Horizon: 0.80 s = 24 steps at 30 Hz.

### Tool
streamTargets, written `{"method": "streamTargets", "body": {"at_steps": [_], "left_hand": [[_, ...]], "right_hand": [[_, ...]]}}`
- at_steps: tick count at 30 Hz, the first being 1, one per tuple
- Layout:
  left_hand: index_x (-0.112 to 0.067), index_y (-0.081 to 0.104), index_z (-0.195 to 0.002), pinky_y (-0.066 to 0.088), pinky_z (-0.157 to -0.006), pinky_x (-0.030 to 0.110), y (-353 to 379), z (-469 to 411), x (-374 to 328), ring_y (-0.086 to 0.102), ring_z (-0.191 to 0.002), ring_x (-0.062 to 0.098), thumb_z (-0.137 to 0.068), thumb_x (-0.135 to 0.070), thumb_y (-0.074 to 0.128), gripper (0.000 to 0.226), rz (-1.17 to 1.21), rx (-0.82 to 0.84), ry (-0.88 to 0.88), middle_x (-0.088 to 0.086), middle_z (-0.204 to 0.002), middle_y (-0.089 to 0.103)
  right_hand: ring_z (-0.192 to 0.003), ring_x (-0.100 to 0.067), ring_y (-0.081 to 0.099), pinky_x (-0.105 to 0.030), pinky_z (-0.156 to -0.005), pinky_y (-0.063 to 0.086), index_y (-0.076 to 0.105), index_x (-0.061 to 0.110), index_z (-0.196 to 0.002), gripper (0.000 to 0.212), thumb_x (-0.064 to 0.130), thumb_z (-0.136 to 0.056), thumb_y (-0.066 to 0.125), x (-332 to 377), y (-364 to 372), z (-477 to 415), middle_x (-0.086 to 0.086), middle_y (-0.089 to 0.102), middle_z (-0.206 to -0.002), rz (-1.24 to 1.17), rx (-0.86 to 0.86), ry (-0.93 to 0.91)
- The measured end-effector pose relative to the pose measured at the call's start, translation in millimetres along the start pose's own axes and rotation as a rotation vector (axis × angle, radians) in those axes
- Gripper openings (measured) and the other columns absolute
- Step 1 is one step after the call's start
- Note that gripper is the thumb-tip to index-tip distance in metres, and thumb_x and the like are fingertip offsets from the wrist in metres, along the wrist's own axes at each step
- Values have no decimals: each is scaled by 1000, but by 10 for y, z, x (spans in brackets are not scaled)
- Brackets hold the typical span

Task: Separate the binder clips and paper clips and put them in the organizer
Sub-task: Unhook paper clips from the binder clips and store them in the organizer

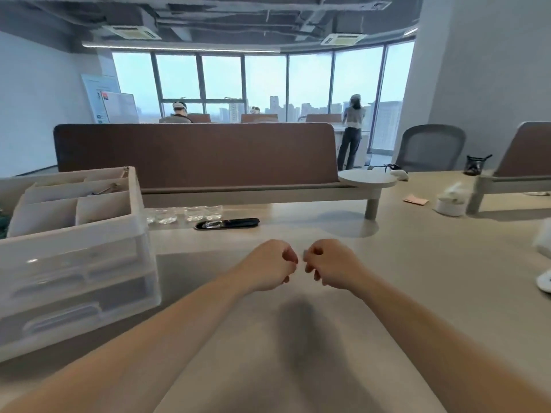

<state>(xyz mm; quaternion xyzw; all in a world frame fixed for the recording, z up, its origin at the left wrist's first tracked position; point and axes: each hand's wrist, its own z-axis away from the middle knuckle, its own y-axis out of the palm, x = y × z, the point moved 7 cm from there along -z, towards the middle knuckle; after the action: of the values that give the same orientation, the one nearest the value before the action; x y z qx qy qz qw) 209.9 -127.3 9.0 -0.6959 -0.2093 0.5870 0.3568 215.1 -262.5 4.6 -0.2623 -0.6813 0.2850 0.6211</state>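
Step in hand: separating. Both hands are held over the middle of the desk [396,272], nearly touching, fingers curled.

- Right hand [331,265]: thumb and forefinger pinch a small grey clip [304,253] (too small to tell binder or paper type).
- Left hand [268,268]: fingertips drawn to the thumb, just beside the clip. I cannot tell whether it grips anything.
- Organizer [83,272]: stands at the left edge of the desk, well apart from the hands. Its top compartments are open, and one rear compartment holds a few loose metal pieces [104,188].

Judgement: the clip is probably being pulled free or identified. The next move calls for a reach left and forward, then release into the matching top compartment without mixing types.
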Motion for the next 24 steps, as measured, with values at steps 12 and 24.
{"method": "streamTargets", "body": {"at_steps": [12,24], "left_hand": [[-12,61,-114,47,-85,33,977,-866,-182,58,-108,30,-92,-24,53,27,-415,19,121,9,-118,54],[-17,53,-96,50,-75,41,1173,-1136,-186,58,-89,34,-94,-21,50,6,-490,-50,180,10,-104,48]], "right_hand": [[-90,-26,63,-34,-79,51,69,7,-97,21,24,-85,65,-1217,-532,-239,-8,69,-99,308,-202,209],[-97,-30,62,-29,-69,38,59,9,-105,16,20,-96,51,-1139,-316,-507,-11,58,-107,717,-102,30]]}}
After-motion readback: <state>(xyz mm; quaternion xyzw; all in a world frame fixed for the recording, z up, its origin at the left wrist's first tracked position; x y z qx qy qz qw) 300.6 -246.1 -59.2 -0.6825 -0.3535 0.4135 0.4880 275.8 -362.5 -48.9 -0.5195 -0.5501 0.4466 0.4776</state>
